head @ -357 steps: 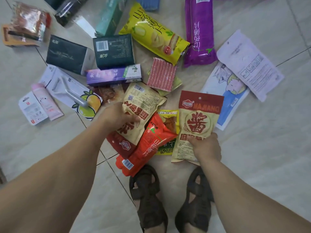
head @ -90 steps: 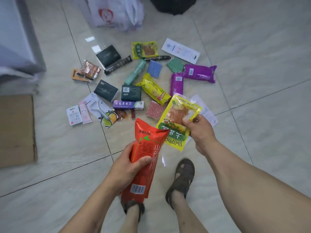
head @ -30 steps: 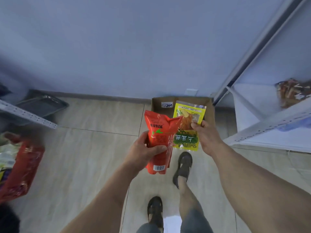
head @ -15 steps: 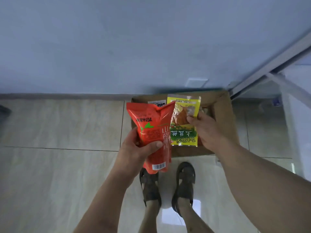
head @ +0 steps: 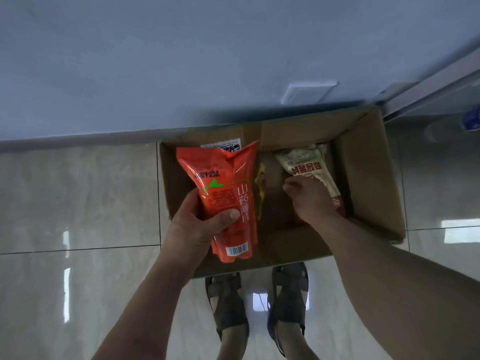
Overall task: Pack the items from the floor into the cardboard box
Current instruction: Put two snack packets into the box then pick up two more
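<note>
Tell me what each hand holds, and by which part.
The left hand grips the orange snack bag around its lower middle, thumb across the front. The right hand is down in the cardboard box; whether it holds anything cannot be told.

Orange snack bag (head: 225,193) reads "山药薄片" w/ barcode; other pkg print illegible.

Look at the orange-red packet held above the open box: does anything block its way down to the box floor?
Nothing blocks it outright. The left hand holds the orange-red packet over the cardboard box's left half. A yellow packet stands on edge beside it; the right hand and a beige packet fill the right half.
</note>
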